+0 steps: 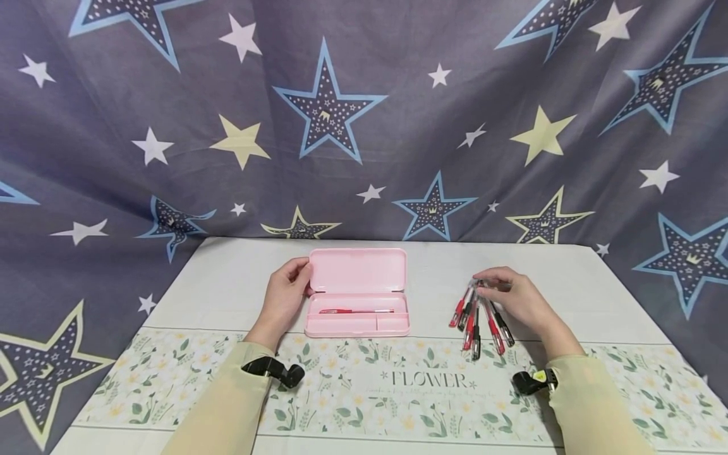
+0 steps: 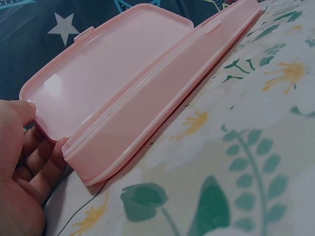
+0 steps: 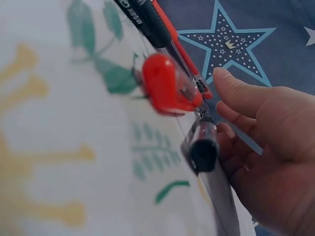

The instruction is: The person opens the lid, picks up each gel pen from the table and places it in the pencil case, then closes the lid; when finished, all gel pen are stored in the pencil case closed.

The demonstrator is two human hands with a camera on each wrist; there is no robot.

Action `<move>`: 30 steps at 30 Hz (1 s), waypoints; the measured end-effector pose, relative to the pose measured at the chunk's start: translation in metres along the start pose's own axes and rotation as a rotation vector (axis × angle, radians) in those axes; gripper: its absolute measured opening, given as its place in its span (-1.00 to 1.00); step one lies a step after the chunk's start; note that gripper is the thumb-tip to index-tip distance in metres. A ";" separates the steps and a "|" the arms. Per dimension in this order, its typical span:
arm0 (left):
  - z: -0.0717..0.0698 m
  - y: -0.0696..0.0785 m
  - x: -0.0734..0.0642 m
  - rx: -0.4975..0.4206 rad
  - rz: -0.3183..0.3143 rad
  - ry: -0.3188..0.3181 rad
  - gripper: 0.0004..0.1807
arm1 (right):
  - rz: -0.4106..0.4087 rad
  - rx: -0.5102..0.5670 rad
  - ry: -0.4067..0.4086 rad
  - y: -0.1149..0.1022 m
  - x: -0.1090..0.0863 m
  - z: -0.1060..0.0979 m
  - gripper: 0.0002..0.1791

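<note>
The sleeves are closest to the camera. Left of the pink pencil case, the left hand holds the end of the case with curled fingers, at the open lid. One red pen lies inside the case. Right of the case, the right hand pinches the top ends of the fanned pens. It is better to separate one pen first, and keep the case steady.

Dark grey star-print curtain hangs behind a white bench with a floral "FLOWER" mat, even soft light.
</note>
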State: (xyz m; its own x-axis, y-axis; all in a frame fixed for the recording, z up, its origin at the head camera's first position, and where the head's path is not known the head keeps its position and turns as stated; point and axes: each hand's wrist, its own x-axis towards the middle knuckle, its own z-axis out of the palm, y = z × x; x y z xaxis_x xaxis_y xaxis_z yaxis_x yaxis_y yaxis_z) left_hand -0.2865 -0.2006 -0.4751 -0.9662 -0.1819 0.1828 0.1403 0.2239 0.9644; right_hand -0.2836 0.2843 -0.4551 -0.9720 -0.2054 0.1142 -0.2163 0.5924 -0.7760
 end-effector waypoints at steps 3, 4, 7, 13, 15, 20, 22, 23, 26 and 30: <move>0.000 0.000 0.000 0.003 -0.001 0.002 -0.72 | -0.031 0.019 -0.031 0.002 0.000 0.000 -0.56; 0.000 0.000 0.000 0.003 -0.001 0.004 -0.72 | -0.040 0.022 -0.042 0.003 -0.001 0.000 -0.55; 0.001 -0.001 0.000 -0.001 0.002 0.006 -0.72 | -0.064 0.014 -0.070 0.005 0.000 0.000 -0.52; 0.000 0.000 0.000 0.000 0.003 0.000 -0.70 | -0.069 -0.012 -0.112 0.005 0.001 0.000 -0.54; 0.000 0.000 -0.001 0.002 0.004 -0.006 -0.69 | -0.064 -0.009 -0.121 0.005 0.000 0.001 -0.55; -0.001 0.002 -0.002 0.004 0.003 -0.013 -0.69 | -0.067 0.007 -0.121 0.005 0.000 0.000 -0.58; -0.001 0.002 -0.002 0.005 0.003 -0.013 -0.69 | -0.069 0.018 -0.118 0.006 0.001 0.000 -0.59; -0.001 0.002 -0.002 0.005 0.003 -0.013 -0.69 | -0.069 0.022 -0.117 0.006 0.000 0.000 -0.60; -0.001 0.003 -0.002 0.010 0.002 -0.014 -0.69 | -0.066 0.025 -0.108 0.005 0.001 0.001 -0.63; -0.001 0.004 -0.002 0.013 -0.002 -0.014 -0.69 | -0.052 0.011 -0.089 0.004 0.000 0.001 -0.70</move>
State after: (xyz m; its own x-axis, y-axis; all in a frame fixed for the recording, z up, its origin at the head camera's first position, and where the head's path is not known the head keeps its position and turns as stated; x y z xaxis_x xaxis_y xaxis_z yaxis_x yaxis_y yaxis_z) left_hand -0.2834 -0.2000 -0.4720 -0.9693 -0.1694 0.1780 0.1354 0.2362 0.9622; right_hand -0.2846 0.2860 -0.4591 -0.9475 -0.3039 0.0994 -0.2646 0.5707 -0.7774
